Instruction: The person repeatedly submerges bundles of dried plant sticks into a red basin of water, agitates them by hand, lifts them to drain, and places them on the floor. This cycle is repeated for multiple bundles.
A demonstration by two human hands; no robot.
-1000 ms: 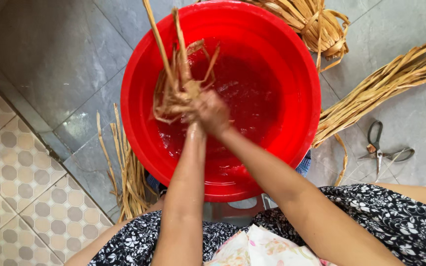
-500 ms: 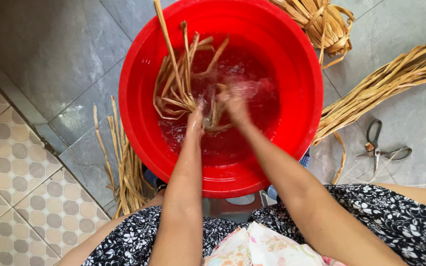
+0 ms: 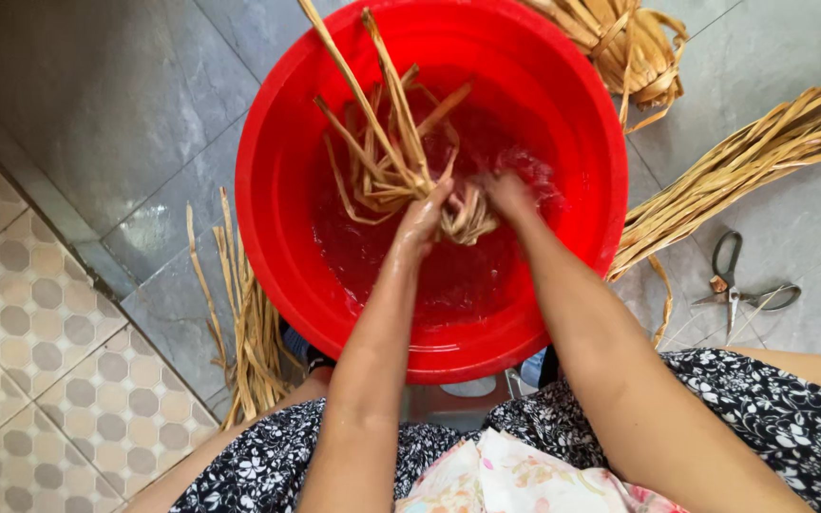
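Left hand (image 3: 425, 217): grip closed on the wet reed strips (image 3: 387, 161)
Right hand (image 3: 508, 193): grip closed on the same bundle, in the red basin (image 3: 273, 171)
Risk: hard wringing may snap strips; water may slop over the rim

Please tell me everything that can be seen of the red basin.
The red basin is round, wide and glossy, seemingly plastic. It stands upright on grey floor tiles, before the person's knees. It holds shallow water and a wet bundle of tan fibre strips, which both hands grip inside it. Part of its upper rim is out of frame.
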